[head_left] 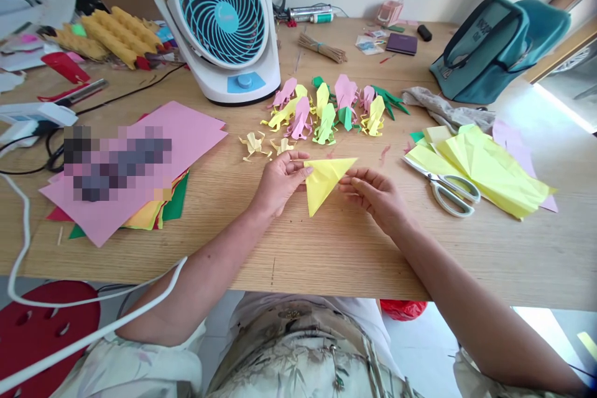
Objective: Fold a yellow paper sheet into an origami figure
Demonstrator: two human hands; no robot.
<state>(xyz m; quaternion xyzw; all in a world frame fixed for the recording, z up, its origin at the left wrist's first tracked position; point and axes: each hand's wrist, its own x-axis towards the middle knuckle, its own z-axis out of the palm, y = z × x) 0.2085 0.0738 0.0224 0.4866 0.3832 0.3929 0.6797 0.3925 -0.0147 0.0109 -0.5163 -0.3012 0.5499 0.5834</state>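
Note:
A yellow paper (325, 179), folded into a triangle, is held up over the wooden table. My left hand (282, 181) pinches its left corner, thumb in front and fingers behind. At the slanting right edge, the bent fingers of my right hand (373, 193) close on the paper, their tips partly hidden. Just beyond my left hand lie small cream origami frogs (254, 144). Farther back stands a cluster of folded paper figures in pink (301, 118), yellow (374, 117) and green (326, 124).
White-handled scissors (450, 193) lie at the right against yellow paper sheets (489, 165). Pink sheets (186, 130) top a coloured stack at the left. Behind stand a white fan (226, 18) and a teal bag (489, 50). A white cable (21, 249) crosses the left front edge.

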